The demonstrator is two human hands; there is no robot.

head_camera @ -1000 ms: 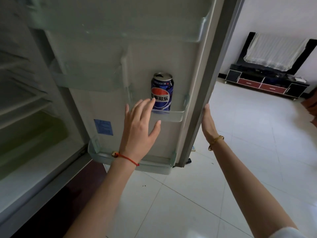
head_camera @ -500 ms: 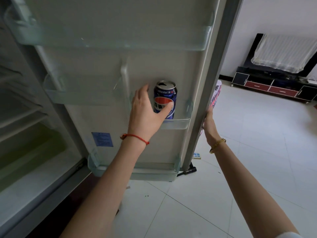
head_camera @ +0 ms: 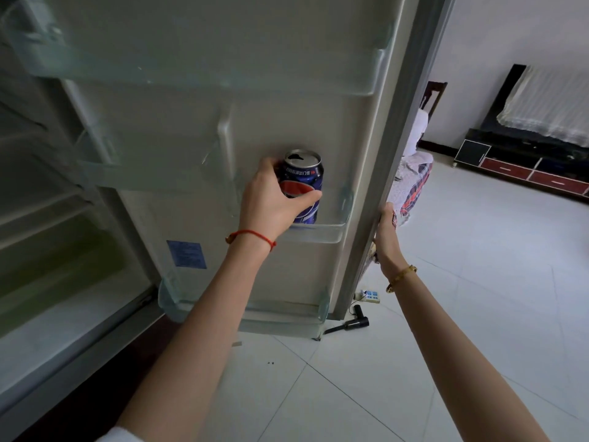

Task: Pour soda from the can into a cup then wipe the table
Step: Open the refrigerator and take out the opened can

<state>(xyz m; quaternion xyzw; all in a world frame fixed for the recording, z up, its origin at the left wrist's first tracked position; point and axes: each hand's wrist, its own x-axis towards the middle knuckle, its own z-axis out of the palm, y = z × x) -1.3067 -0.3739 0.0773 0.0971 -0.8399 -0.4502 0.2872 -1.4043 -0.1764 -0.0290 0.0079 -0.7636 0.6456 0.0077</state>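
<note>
Blue metal is what your left hand [head_camera: 271,199] grasps: the thumb lies across the front of the can [head_camera: 302,183] and the other fingers go around its back side. The can stands upright in the small shelf [head_camera: 318,232] of the open fridge door [head_camera: 287,106], and its top looks already opened, so I think it must stay upright when you lift it. Your left arm reaches forward and a little up, with a red string on the wrist. Your right hand [head_camera: 385,231] holds the outer edge of the door, the fingers hidden behind it, the arm stretched out over the white floor [head_camera: 446,346]. By my judgement the task is only at its beginning: no cup and no table are in view, so pouring and wiping are both left.
</note>
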